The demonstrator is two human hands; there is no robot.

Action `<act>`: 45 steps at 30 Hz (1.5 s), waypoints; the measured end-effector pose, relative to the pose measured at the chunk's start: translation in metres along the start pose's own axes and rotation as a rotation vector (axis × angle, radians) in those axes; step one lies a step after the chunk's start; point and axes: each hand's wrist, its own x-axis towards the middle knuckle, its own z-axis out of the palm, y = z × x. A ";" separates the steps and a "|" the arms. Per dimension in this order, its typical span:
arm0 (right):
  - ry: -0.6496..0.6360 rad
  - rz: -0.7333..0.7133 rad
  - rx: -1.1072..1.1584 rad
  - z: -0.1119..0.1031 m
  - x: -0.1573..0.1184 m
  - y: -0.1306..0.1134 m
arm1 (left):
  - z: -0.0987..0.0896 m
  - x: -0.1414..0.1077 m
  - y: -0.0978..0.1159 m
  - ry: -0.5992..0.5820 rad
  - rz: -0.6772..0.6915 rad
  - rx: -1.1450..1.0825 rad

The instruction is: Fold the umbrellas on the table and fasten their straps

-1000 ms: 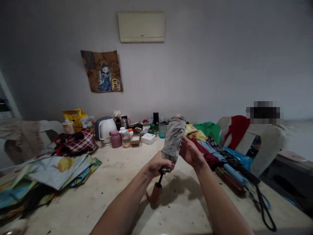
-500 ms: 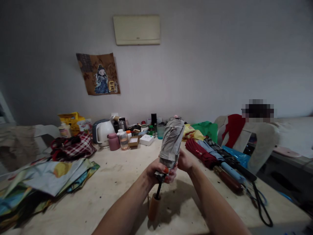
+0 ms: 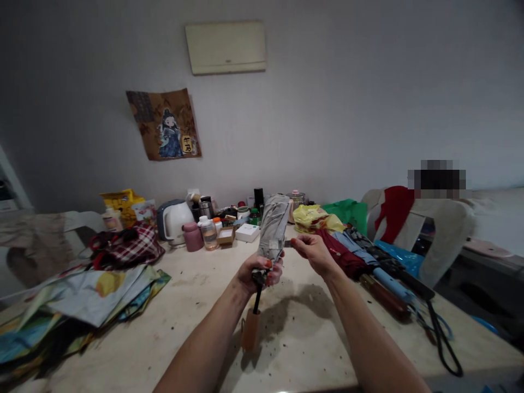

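Observation:
A folded grey umbrella (image 3: 275, 221) stands tilted over the table, its canopy bunched around the shaft. My left hand (image 3: 262, 271) is wrapped around the lower end of the canopy. Below that hand the black shaft runs down to a light wooden handle (image 3: 250, 329). To the right of the canopy, my right hand (image 3: 313, 252) pinches the end of a short strap (image 3: 288, 243) stretched out from the umbrella. Part of the canopy's lower edge is hidden by my left fingers.
Several folded umbrellas, one dark red (image 3: 340, 254), lie at the table's right. A patterned cloth (image 3: 88, 305) spreads at the left. Along the back stand a white kettle (image 3: 177, 221), a pink jar (image 3: 192, 237) and a yellow bag (image 3: 315, 219). A person sits beyond, at right.
My right hand has moved away from the canopy to the right, drawing the strap out. The umbrella has shifted slightly left, with my left hand still around it.

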 end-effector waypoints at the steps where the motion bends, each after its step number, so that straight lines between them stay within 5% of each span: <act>1: 0.043 0.005 0.012 0.002 0.001 0.002 | 0.002 0.000 -0.001 -0.007 -0.006 -0.012; 7: 0.137 0.059 0.198 0.012 0.002 0.007 | 0.015 -0.001 -0.006 -0.097 0.023 0.063; 13: -0.002 -0.074 0.430 0.025 -0.009 -0.007 | 0.010 0.006 -0.002 0.216 0.213 0.389; 23: -0.017 -0.120 -0.067 0.025 -0.013 -0.012 | 0.015 0.009 0.001 0.444 0.275 0.467; 31: -0.054 -0.158 -0.205 0.034 -0.014 0.002 | 0.021 0.011 -0.003 0.437 0.226 0.531; 34: -0.016 -0.245 -0.330 0.038 -0.015 0.007 | 0.019 0.010 -0.002 0.406 0.221 0.495; 38: -0.035 -0.378 -0.536 0.040 -0.016 0.006 | 0.015 0.014 -0.003 0.553 0.234 0.474; 42: -0.120 -0.315 -0.488 0.035 -0.013 0.005 | 0.011 0.017 -0.002 0.639 0.251 0.547; 45: -0.054 -0.230 -0.390 0.030 -0.009 0.004 | 0.007 0.016 0.001 0.689 0.231 0.587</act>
